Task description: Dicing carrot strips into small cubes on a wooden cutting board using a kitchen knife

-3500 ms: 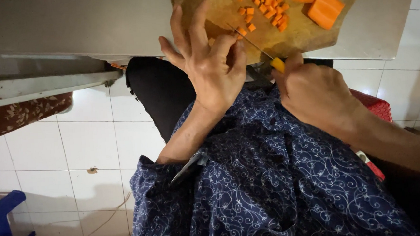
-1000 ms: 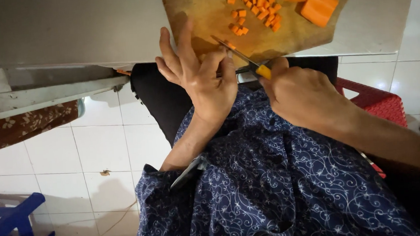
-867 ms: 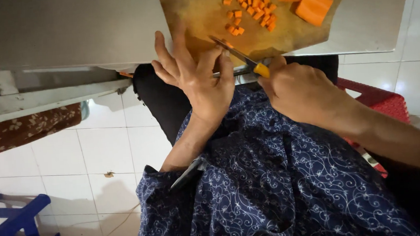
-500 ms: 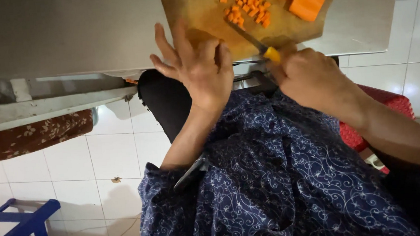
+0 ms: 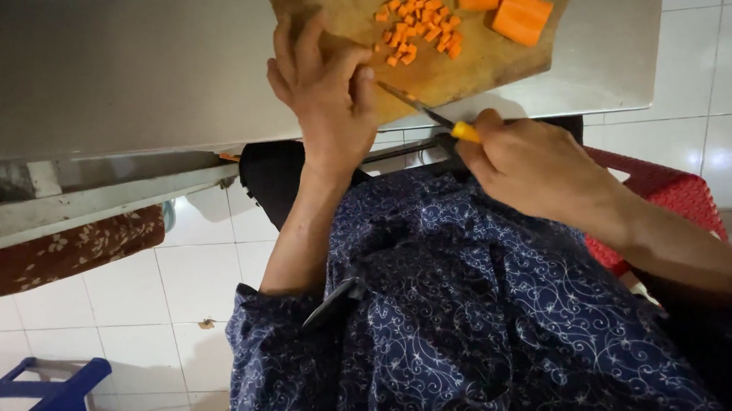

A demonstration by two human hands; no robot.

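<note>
My right hand (image 5: pixel 535 168) grips a small knife by its yellow handle (image 5: pixel 465 131). Its thin blade (image 5: pixel 410 104) points up-left across the wooden cutting board (image 5: pixel 460 70). My left hand (image 5: pixel 324 92) lies on the board's near left edge with fingers bent and pressed down, fingertips just beside the blade tip. Anything under those fingers is hidden. A pile of several small carrot cubes (image 5: pixel 418 26) lies just beyond the left hand. Two larger carrot chunks (image 5: pixel 520 14) sit at the board's far right.
The board rests on a grey metal table (image 5: pixel 116 68) whose edge runs above my lap. White tiled floor lies below. A red plastic stool (image 5: pixel 665 184) is at the right, a blue stool (image 5: pixel 37 409) at bottom left, and a floral cloth (image 5: pixel 60 253) under the table.
My left hand has moved up onto the board and curled its fingers down flat. The knife has drawn back toward the board's near edge. The view has shifted slightly.
</note>
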